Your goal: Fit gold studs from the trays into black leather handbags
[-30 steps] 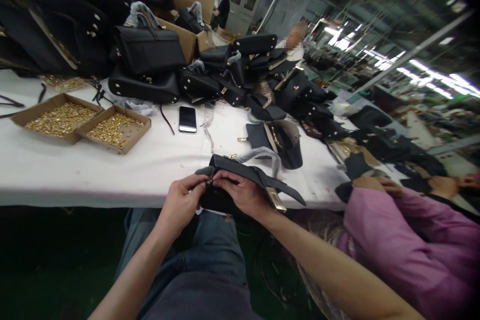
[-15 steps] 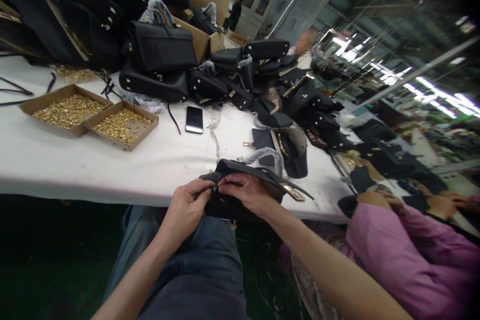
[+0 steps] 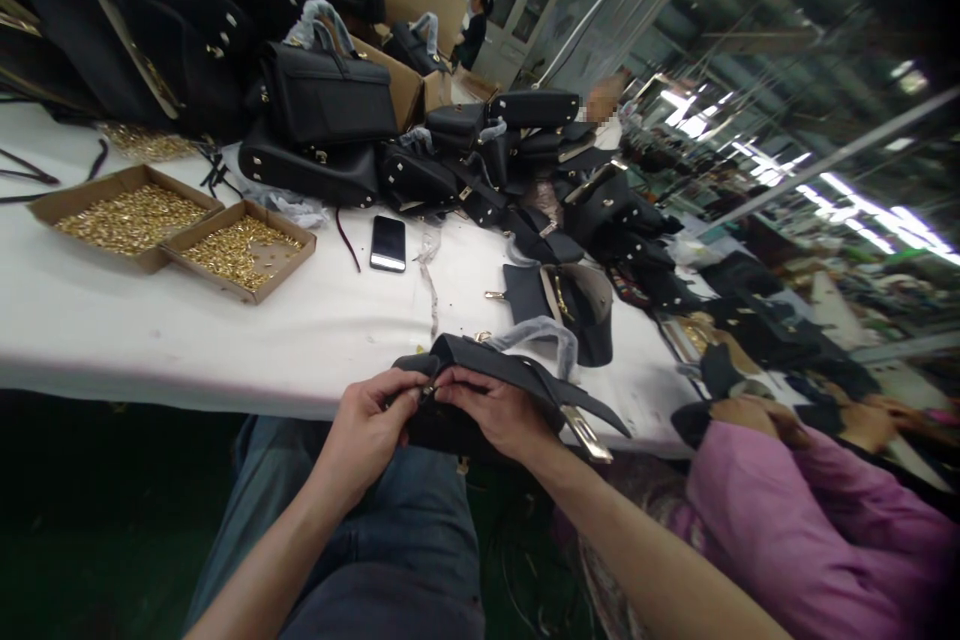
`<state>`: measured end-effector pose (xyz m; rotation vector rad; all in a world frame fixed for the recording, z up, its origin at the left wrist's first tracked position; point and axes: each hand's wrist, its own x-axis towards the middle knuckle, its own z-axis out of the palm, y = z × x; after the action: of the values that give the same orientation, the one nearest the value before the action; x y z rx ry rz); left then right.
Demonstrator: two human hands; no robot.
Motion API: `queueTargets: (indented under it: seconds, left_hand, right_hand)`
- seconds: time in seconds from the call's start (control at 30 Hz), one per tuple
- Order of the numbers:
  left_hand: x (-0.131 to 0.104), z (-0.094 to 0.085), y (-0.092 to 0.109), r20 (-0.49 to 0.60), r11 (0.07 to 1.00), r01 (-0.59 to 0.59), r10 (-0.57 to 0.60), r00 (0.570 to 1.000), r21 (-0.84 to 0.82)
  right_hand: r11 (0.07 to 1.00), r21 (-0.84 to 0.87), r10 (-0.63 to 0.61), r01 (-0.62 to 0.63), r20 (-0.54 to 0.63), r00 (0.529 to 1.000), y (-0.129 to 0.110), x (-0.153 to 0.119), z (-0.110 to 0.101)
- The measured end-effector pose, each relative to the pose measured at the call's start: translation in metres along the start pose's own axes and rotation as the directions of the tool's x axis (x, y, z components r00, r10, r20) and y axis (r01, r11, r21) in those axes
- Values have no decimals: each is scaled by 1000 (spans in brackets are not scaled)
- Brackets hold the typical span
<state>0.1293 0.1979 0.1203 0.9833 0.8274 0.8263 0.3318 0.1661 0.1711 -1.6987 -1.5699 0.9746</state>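
Note:
A black handbag (image 3: 465, 425) with a plastic-wrapped handle and a gold clasp plate lies tilted at the table's front edge, partly over my lap. My left hand (image 3: 375, 420) pinches a small metal piece at the bag's left end. From the right, my right hand (image 3: 499, 410) grips the bag's edge beside that piece, thumb and forefinger close to the left fingertips. The fingers hide most of the small piece. Another black bag (image 3: 592, 320) lies open just beyond.
Two cardboard trays (image 3: 259, 292) of gold fittings sit at the left, near a phone (image 3: 388, 244). Black bags (image 3: 330, 95) are piled along the back of the white table (image 3: 247, 350). A co-worker's pink sleeve (image 3: 757, 510) is at the right.
The bag's flap and gold clasp plate have tipped slightly lower. Both hands have shifted a little but keep their hold at the bag's left end.

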Motion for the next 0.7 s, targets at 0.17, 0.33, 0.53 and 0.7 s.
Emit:
queueTargets:
  seconds: [0.17,0.33,0.53,0.7]
  left_hand:
    - [-2,2,0,-21,997,39,-41,999,-67]
    - [-3,2,-2,-33,997,31,-34,999,-76]
    - [-5,3,-4,-52,996,28,-33,998,-84]
    - [-10,2,-3,-53,996,-86,85,995,-19]
  right_hand:
    - [1000,-13,-26,26,49,998,-3,-2,-1]
    - [999,32,8,-10,57,998,-5,-1,0]
    - [998,51,30,-28,-26,999,-12,-2,4]
    - [988,126,93,-90,-21,995,-7,-1,4]
